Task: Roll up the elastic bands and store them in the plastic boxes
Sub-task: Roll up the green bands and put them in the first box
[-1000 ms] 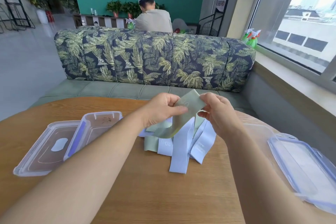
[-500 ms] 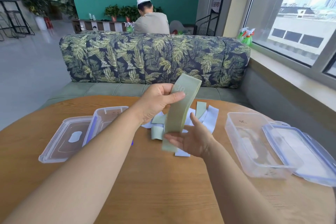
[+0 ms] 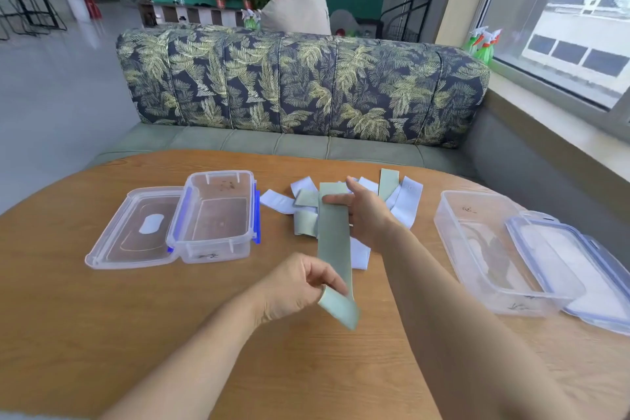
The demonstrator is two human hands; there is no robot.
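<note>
A sage green elastic band [image 3: 334,242] is stretched out flat above the table between my hands. My left hand [image 3: 296,286] pinches its near end, where the band folds over my thumb. My right hand [image 3: 366,211] holds the far end, fingers laid across it. Under the band lies a loose pile of white and green bands [image 3: 402,201] on the round wooden table [image 3: 102,317]. An open clear plastic box [image 3: 218,215] stands to the left, and another clear box [image 3: 491,249] stands to the right.
A lid [image 3: 136,228] lies beside the left box, and a blue-rimmed lid [image 3: 579,269] leans on the right box. A leaf-patterned sofa [image 3: 300,85] runs behind the table. A person sits with their back turned beyond it. A window sill is at right.
My hands have swapped ends: the left hand dropped from the band's top end to its near end, and the right hand moved up to the far end. The band now lies lower and flatter.
</note>
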